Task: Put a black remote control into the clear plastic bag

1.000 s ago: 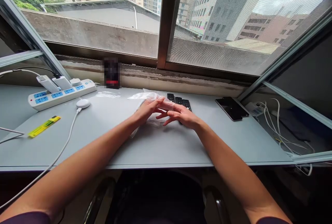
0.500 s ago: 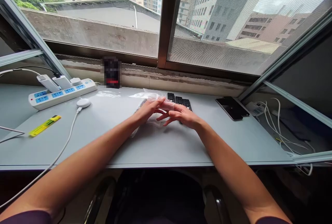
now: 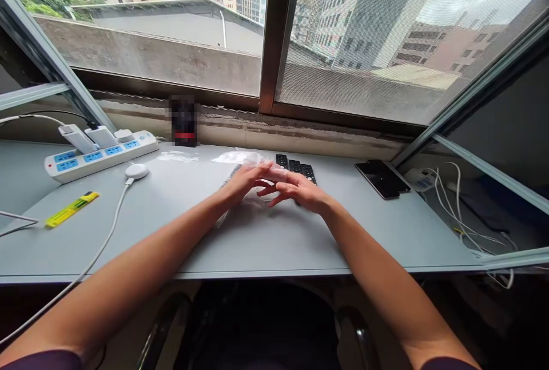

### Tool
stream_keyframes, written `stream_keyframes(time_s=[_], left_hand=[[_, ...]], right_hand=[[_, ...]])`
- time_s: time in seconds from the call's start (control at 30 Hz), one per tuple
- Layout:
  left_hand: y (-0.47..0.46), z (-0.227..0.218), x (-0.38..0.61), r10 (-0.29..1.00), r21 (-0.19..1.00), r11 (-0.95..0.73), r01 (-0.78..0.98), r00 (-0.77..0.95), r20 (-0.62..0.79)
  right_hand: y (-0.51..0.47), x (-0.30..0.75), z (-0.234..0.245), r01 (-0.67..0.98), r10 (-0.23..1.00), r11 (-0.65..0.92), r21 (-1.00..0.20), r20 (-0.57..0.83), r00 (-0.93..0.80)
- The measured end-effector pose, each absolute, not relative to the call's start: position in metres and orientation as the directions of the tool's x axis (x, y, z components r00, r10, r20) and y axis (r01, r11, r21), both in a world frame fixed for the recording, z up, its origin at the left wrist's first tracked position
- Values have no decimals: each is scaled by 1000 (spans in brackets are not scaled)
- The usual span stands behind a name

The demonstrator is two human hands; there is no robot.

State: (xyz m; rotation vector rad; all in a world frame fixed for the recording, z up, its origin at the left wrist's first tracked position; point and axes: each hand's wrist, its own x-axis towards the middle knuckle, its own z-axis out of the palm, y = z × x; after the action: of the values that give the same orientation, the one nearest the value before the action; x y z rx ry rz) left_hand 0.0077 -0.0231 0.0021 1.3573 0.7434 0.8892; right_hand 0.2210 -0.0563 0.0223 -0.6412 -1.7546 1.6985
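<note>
My left hand point(image 3: 243, 182) and my right hand point(image 3: 302, 190) meet at the middle of the grey desk point(image 3: 257, 238). Both rest on a crumpled clear plastic bag point(image 3: 240, 158). The left hand's fingers lie together over the bag and grip it. On the right hand, thumb and forefinger pinch the bag's right end while the other fingers hang loosely apart. A dark slim object shows through the plastic by the left hand; I cannot make out what it is. Three black remote controls point(image 3: 295, 166) lie side by side just behind my right hand.
A white power strip point(image 3: 100, 152) with plugged chargers sits far left, beside a white puck on a cable point(image 3: 136, 171) and a yellow cutter point(image 3: 72, 208). Two dark phones point(image 3: 381, 178) lie to the right. A blurred dark object point(image 3: 184, 120) stands at the window sill. Cables point(image 3: 467, 210) trail at far right.
</note>
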Motion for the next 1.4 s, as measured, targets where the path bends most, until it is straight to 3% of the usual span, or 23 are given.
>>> stream_keyframes(time_s=[0.17, 0.6, 0.87, 1.03, 1.4], left_hand=[[-24, 2, 8, 873, 989, -1, -149, 482, 73], [-36, 10, 4, 815, 987, -160, -35, 559, 151], [-28, 5, 10, 838, 982, 16, -186, 538, 88], [-26, 9, 9, 822, 969, 39, -246, 560, 108], [-14, 4, 8, 945, 947, 55, -315, 322, 53]], right_hand=[[-55, 222, 20, -66, 736, 62, -996, 91, -671], [-53, 222, 12, -112, 746, 8, -994, 80, -662], [-52, 225, 19, -99, 730, 38, -994, 95, -677], [-50, 230, 19, -136, 770, 25, -990, 106, -630], [-50, 227, 17, -174, 854, -20, -985, 74, -515]])
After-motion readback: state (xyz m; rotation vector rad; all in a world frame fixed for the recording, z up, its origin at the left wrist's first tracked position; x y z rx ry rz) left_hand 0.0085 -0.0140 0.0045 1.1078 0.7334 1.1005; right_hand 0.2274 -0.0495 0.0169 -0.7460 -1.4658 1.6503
